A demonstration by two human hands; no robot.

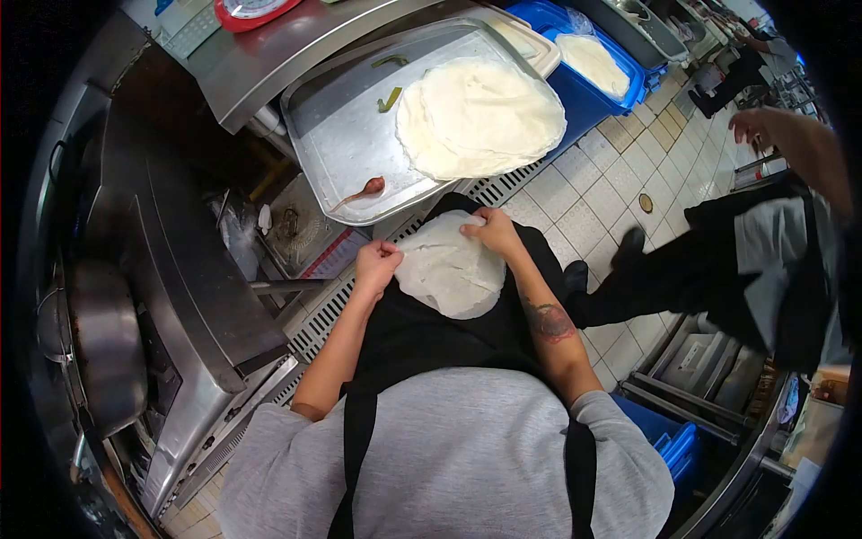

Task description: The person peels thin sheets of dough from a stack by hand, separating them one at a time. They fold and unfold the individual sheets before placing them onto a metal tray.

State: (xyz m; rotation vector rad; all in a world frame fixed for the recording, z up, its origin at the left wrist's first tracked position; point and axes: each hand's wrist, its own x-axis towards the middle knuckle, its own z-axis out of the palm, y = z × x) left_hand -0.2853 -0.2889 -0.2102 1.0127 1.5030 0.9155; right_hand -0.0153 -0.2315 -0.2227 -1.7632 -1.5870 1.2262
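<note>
A thin, pale round sheet [453,269] hangs in front of the black apron, held up by its upper edge. My left hand [381,262] pinches its left edge between thumb and fingers. At the upper right edge, my right hand [493,232] is closed on the same sheet. Just beyond both hands lies a metal tray [332,148] bearing a stack of similar pale round sheets [480,117]. Two green pieces [390,99] and a small reddish item [364,190] also lie in the tray.
Another person [763,251] stands at the right, an arm stretched out. Behind the tray are a metal counter [260,63] and a blue bin [584,103]. A large metal pot [108,346] is at the left. Floor grating runs under the tray.
</note>
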